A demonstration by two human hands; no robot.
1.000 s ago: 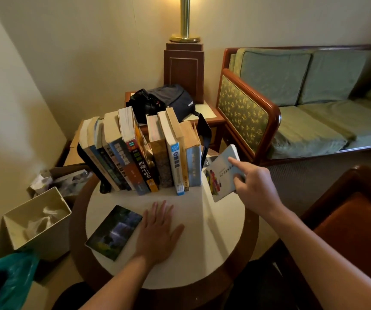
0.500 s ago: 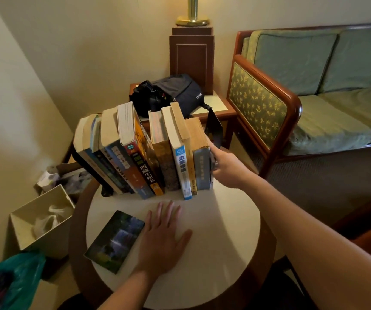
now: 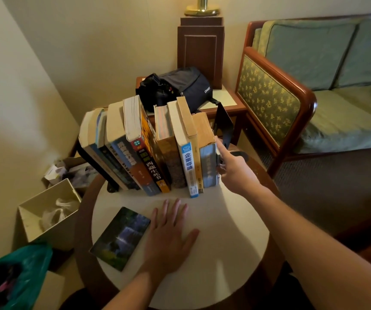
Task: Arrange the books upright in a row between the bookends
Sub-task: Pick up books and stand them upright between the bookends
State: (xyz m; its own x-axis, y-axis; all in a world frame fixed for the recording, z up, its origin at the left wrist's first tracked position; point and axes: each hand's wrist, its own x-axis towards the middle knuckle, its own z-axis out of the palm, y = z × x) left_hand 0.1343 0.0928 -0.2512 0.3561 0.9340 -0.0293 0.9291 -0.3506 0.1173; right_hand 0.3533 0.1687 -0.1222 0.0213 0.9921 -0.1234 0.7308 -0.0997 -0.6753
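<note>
Head cam: the left hand (image 3: pixel 171 233) lies flat with fingers spread near the middle of the round table (image 3: pixel 236 242), holding nothing. The right hand (image 3: pixel 231 170) reaches out to 1 o'clock, index finger straight and pressing the right end of the row of books (image 3: pixel 157 148). It's not gripping anything as far as it shows.

The row stands at 12 o'clock between the left bookend (image 3: pixel 95 166) and the right bookend (image 3: pixel 223 124), but its left half leans toward 10 o'clock. One loose book (image 3: pixel 122 238) lies flat at 8 o'clock, just beside the left hand.

Risk imo: a harder push from the right makes the leaning books shove the left bookend, which sits near the table's edge, and the lot tips over. Squeezing the loose book in could do the same.
</note>
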